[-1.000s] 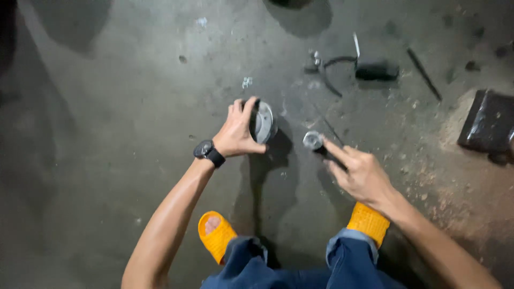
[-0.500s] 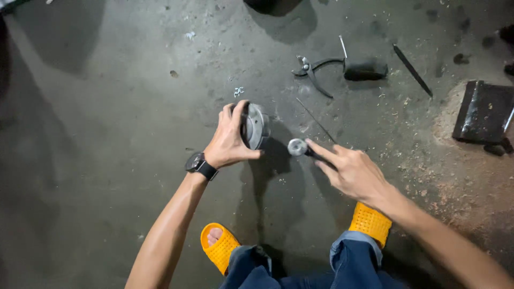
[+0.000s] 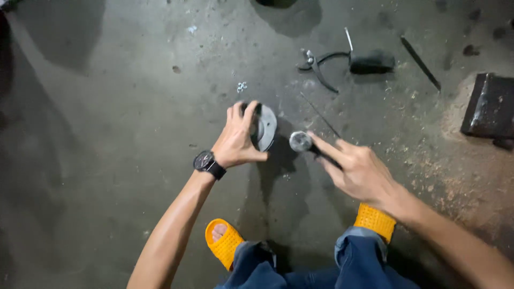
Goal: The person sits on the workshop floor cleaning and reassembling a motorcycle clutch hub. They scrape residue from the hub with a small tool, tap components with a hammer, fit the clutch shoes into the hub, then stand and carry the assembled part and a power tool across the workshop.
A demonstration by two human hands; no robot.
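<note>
A person crouches over a stained concrete floor (image 3: 107,134), seen from above, with both bare arms stretched forward and two orange sandals (image 3: 225,243) showing at the bottom of the view.

The left hand (image 3: 235,142), with a black wristwatch (image 3: 209,163) on its wrist, has its grip clenched around the edge of a round grey metal disc (image 3: 266,127). The disc is stood on its rim, tilted, its lower edge at or just above the floor; the pictures do not settle which.

The right hand (image 3: 358,171) has its grip closed on a dark tool handle, forefinger stretched along it. The tool ends in a round silvery metal head (image 3: 300,141), which sits just beside the disc, apart from it by a narrow gap.

As a judgement, the work looks to be in its middle: disc and tool are both in hand and brought close, but they are not joined or touching. Nothing on the disc shows a finished result. It looks dull grey, smooth, fairly thick and rigid.

Farther off on the floor lie dark pliers (image 3: 318,64), a stubby black object (image 3: 372,62), a thin dark rod (image 3: 420,61), a few small pale metal bits (image 3: 242,86), and a dark metal block (image 3: 490,107) on sandy grit at the right.
</note>
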